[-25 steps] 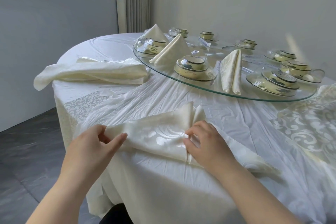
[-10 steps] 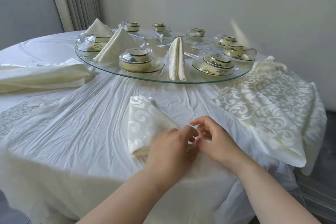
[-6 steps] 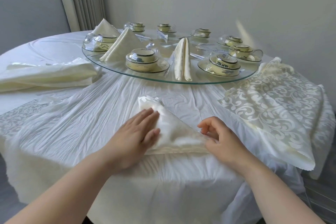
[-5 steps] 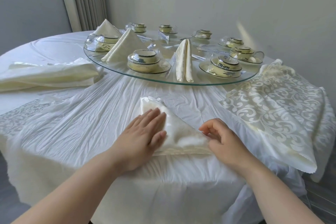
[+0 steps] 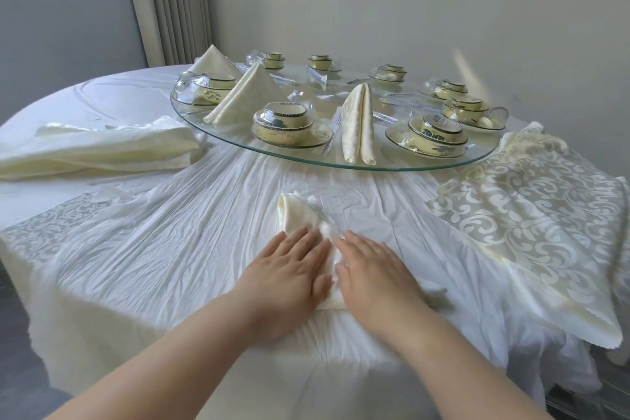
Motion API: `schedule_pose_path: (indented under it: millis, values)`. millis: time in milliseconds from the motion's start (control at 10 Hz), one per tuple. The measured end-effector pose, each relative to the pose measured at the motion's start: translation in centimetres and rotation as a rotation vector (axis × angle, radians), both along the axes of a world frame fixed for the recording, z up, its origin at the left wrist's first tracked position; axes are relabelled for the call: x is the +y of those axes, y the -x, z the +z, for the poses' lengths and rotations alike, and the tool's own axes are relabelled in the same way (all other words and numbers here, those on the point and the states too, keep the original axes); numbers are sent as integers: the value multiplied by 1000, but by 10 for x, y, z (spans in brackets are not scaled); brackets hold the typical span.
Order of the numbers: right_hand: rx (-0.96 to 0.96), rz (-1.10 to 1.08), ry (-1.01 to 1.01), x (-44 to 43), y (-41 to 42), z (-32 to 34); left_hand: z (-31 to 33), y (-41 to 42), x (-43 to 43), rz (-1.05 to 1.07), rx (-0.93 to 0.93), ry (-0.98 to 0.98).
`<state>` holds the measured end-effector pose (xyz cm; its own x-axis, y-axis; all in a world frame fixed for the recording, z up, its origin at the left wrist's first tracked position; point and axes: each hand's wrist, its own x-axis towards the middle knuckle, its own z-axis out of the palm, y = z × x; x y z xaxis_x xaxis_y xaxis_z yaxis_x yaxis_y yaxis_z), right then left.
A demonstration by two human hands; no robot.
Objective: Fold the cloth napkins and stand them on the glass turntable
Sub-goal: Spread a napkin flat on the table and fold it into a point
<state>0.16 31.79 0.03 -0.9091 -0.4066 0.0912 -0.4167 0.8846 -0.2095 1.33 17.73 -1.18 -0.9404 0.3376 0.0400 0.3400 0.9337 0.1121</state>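
A cream cloth napkin, folded narrow, lies flat on the white tablecloth near the front edge. My left hand and my right hand rest palm-down side by side on its near half, fingers flat and spread, covering most of it. Only its far tip shows. Beyond it is the glass turntable. Three folded napkins stand on the glass: one near the front middle, one at the left, one behind it.
Several wrapped bowl-and-saucer sets ring the turntable. A pile of unfolded napkins lies on the table at left. A patterned cloth drapes over the table's right edge. A wall stands close behind.
The napkin went from a wide fold to a narrow one. My right hand has moved from the napkin's right corner onto it and laid flat beside my left hand.
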Motion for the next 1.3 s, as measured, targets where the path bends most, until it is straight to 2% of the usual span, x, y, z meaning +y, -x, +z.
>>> schedule_pose_path:
  millis: [100, 200, 300, 400, 500, 600, 700, 900, 1000, 1100, 1200, 1300]
  values:
    - [-71, -46, -62, 5, 4, -9, 3, 2, 0, -11, -26, 44]
    - [-50, -41, -87, 5, 3, -12, 7, 7, 5, -49, -46, 131]
    - [-26, -52, -112, 3, 2, -11, 9, 15, 12, -110, -84, 84]
    - [85, -76, -107, 3, 4, -15, 9, 23, 10, -107, -162, 31]
    - [166, -156, -137, 0, 6, -18, 7, 36, 0, -42, -145, 56]
    - [127, -117, -110, 5, 5, -27, 8, 58, -14, 81, -177, 45]
    - [252, -117, -107, 4, 7, -34, 9, 76, -29, 161, -179, 58]
    - [284, -102, -116, 5, 9, -35, 9, 83, -31, 204, -150, 44]
    - [278, -109, -101, 4, 9, -36, 13, 77, -31, 229, 4, 27]
    - [285, -116, -96, 5, 9, -34, 23, 60, -15, 115, 214, -56]
    - [280, -112, -103, 3, 8, -34, 18, 40, 10, -82, 103, -138]
    - [170, -152, -74, 3, 6, -30, 4, 36, 17, -125, 12, -180]
